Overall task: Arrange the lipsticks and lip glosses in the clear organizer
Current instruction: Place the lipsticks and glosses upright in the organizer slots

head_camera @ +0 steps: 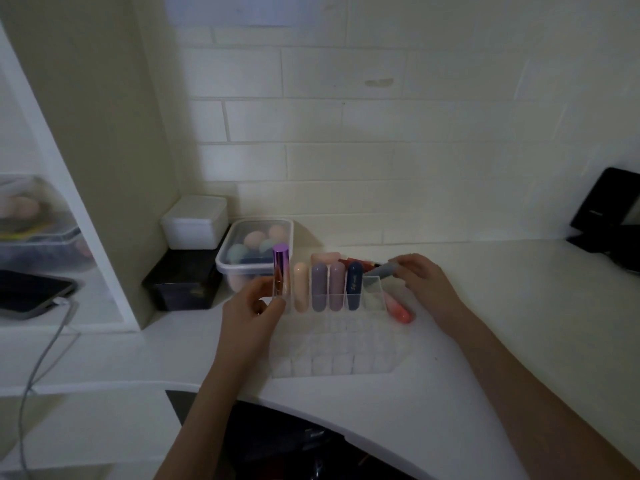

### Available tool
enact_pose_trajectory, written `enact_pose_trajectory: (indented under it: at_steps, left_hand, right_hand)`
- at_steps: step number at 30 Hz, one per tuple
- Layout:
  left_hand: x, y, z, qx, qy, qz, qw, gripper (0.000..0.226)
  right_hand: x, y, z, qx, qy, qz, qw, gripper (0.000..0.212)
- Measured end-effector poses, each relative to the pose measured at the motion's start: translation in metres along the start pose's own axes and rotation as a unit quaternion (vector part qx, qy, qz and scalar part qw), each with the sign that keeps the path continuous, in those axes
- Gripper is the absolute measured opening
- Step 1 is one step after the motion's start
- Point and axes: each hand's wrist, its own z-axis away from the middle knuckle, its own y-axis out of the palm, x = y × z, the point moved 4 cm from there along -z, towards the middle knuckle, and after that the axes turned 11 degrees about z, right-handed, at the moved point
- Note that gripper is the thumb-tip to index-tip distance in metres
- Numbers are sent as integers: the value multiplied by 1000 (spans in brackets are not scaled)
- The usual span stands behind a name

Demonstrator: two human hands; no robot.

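Note:
The clear organizer (341, 351) stands on the white counter in front of me. Its back row holds a purple-capped lip gloss (280, 271), a peach tube (300, 287), two mauve tubes (319, 287) and a navy tube (354, 287), all upright. My left hand (252, 311) grips the organizer's back left corner at the base of the purple-capped gloss. My right hand (420, 282) holds a grey-blue tube (382, 270) tilted over the back right slot. A coral tube (400, 311) lies on the counter to the right of the organizer. Behind the row lie a pink item (325, 258) and a red tube (358, 262).
A clear lidded tub of makeup sponges (254, 247) sits behind the organizer on the left, next to a white box (194, 223) stacked on a black box (183, 282). A black device (609, 213) leans at the far right. A phone and cable (34, 292) lie on the left shelf.

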Motion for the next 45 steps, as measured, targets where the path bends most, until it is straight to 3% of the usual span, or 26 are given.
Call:
enact_pose_trajectory:
  at_steps: [6, 17, 25, 32, 38, 43, 45]
  left_hand:
    - [0, 0, 0, -6, 3, -3, 1000, 23]
    - [-2, 0, 2, 6, -1, -11, 1000, 31]
    - [-5, 1, 3, 6, 7, -15, 1000, 22]
    - [-2, 0, 1, 3, 2, -9, 1000, 23]
    - [2, -1, -1, -3, -3, -11, 1000, 30]
    - [-1, 0, 0, -4, 7, -9, 1000, 21]
    - [0, 0, 0, -6, 5, -9, 1000, 24]
  right_hand:
    - [14, -1, -1, 27, 0, -208, 978, 20]
    - [61, 6, 10, 162, -56, -348, 922, 32]
    - [70, 12, 16, 175, -59, -318, 930, 27]
    - [65, 10, 13, 119, -48, -287, 949, 22]
    - [71, 6, 12, 37, -105, -184, 977, 29]
    - [72, 15, 11, 164, -20, -208, 964, 33]
    - [68, 14, 11, 186, -45, -148, 970, 41]
